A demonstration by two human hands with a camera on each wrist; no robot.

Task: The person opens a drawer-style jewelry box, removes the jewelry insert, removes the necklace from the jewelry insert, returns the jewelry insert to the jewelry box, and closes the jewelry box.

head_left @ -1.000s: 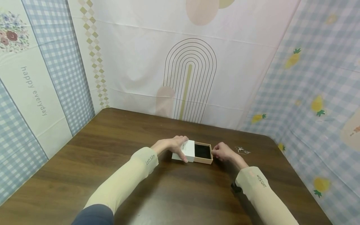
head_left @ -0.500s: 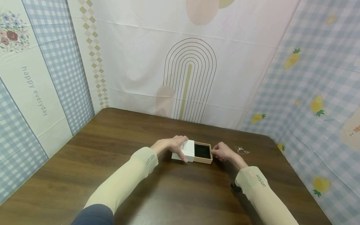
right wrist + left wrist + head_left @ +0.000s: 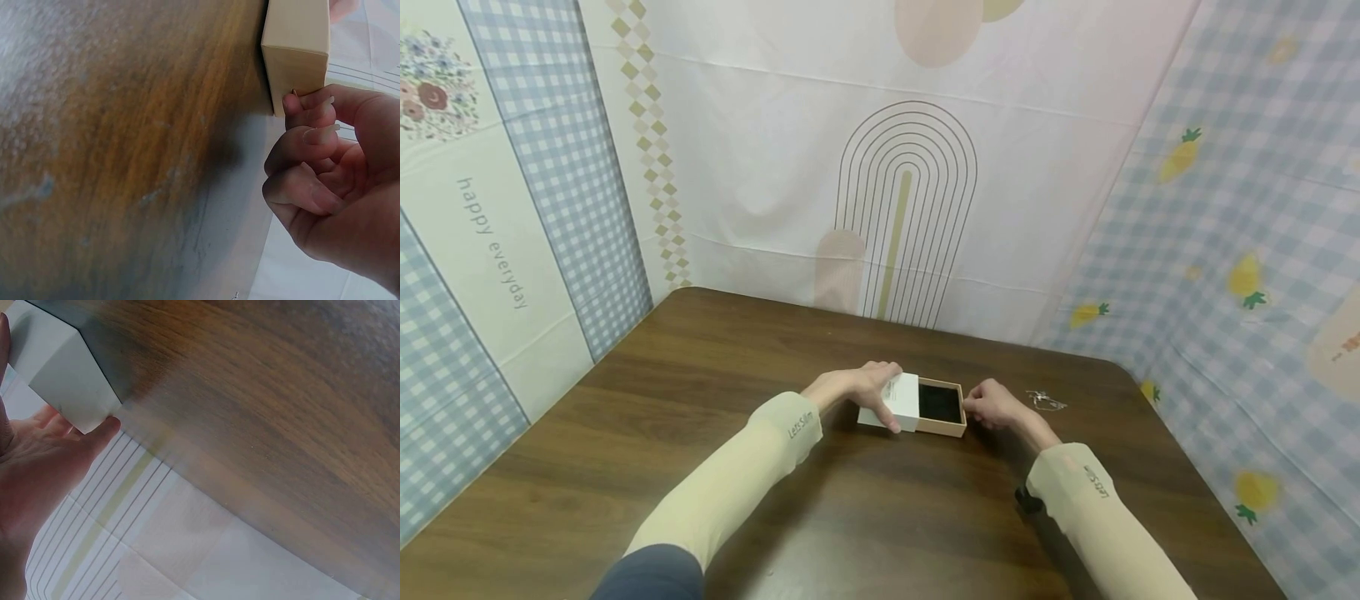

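Observation:
A small drawer-style gift box lies on the table, its white outer sleeve (image 3: 906,400) at the left and its tan drawer (image 3: 942,428) slid partly out to the right. Black lining (image 3: 940,403) shows inside the drawer. My left hand (image 3: 863,387) grips the sleeve from above, thumb on the near side and fingers over the far side. In the left wrist view the thumb (image 3: 103,434) presses at the corner of the white sleeve. My right hand (image 3: 996,404) has curled fingers and pinches a small pull tab (image 3: 294,93) on the drawer's end face.
A small tangle of silvery chain (image 3: 1045,402) lies on the table to the right of my right hand. The brown wooden table (image 3: 880,508) runs back to a printed white cloth (image 3: 760,167). Checked cloths hang along both sides.

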